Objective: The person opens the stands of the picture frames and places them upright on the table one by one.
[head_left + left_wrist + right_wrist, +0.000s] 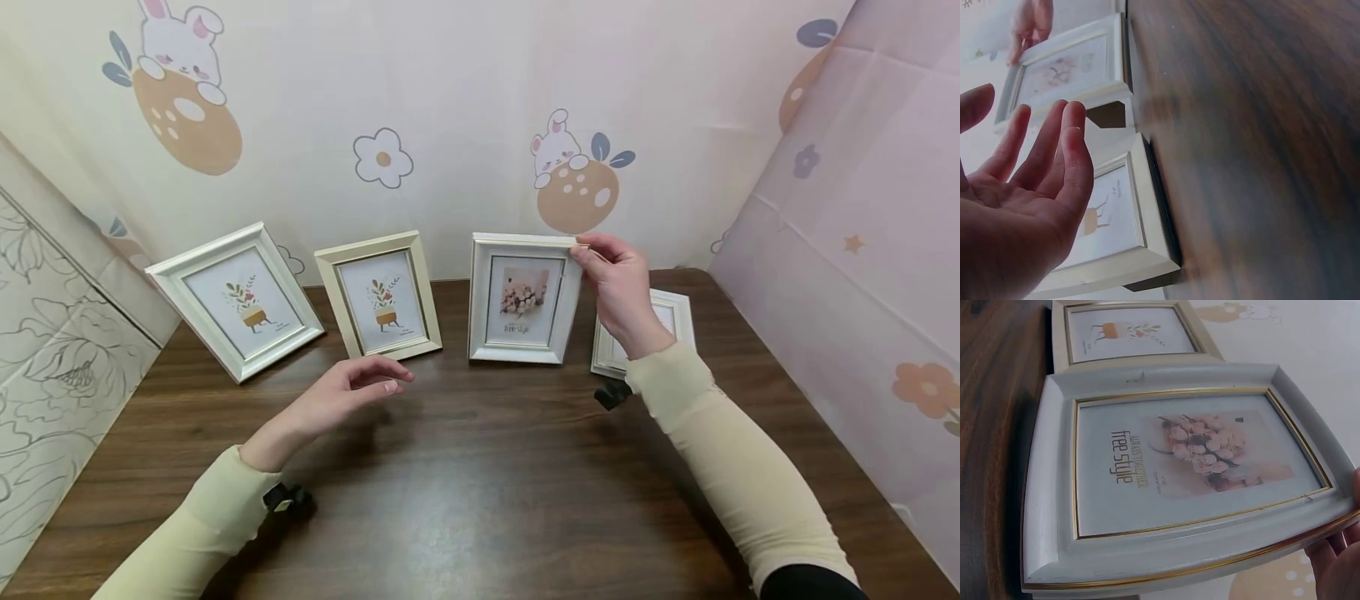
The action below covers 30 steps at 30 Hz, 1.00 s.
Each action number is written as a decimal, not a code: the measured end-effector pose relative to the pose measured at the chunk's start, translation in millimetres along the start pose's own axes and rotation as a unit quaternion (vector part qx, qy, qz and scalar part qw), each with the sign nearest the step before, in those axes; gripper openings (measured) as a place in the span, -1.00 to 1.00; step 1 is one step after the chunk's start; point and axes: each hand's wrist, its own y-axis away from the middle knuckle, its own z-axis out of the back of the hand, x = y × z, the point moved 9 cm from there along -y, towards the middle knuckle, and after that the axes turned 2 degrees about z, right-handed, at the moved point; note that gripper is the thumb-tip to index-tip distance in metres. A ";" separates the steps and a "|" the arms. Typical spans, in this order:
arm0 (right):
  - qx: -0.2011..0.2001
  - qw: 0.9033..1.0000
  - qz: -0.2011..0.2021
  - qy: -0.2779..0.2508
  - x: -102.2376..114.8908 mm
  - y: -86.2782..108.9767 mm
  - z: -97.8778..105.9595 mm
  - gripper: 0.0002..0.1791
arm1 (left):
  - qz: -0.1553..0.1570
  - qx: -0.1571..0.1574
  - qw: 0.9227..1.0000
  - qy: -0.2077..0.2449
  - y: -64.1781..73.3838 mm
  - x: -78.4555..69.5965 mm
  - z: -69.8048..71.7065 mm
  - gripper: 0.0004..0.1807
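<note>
My right hand [621,287] pinches the upper right corner of a white picture frame [480,300] with gold trim and a pink flower print. That frame stands upright on the table; in the right wrist view its gold-lined border [1047,487] fills the middle. My left hand [337,396] hovers over the table with loosely bent fingers, holding nothing. Just behind it is a cream picture frame [429,312] with a plant-pot print, apart from the fingers. In the left wrist view the left palm [1022,212] faces up, partly covering the cream frame [1147,206].
Another white frame [288,287] leans back at the far left. A smaller white frame [682,321] at the right is partly hidden by my right hand. The dark wooden table [480,483] meets a patterned curtain [450,75] behind the frames.
</note>
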 end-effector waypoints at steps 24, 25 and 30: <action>-0.005 0.997 -0.036 0.064 -18.3 -15.9 3.6 -0.58 | 0.015 0.009 1.000 0.023 -0.6 -3.6 -2.8 -0.73; 0.000 0.997 -0.038 0.063 -18.7 -15.7 4.3 -0.56 | 0.015 0.009 1.000 0.022 -1.3 -3.6 -2.9 -0.74; 0.021 0.998 -0.038 0.056 -19.1 -13.6 11.4 -0.53 | 0.015 0.010 1.000 0.018 -3.9 -3.4 -5.3 -0.76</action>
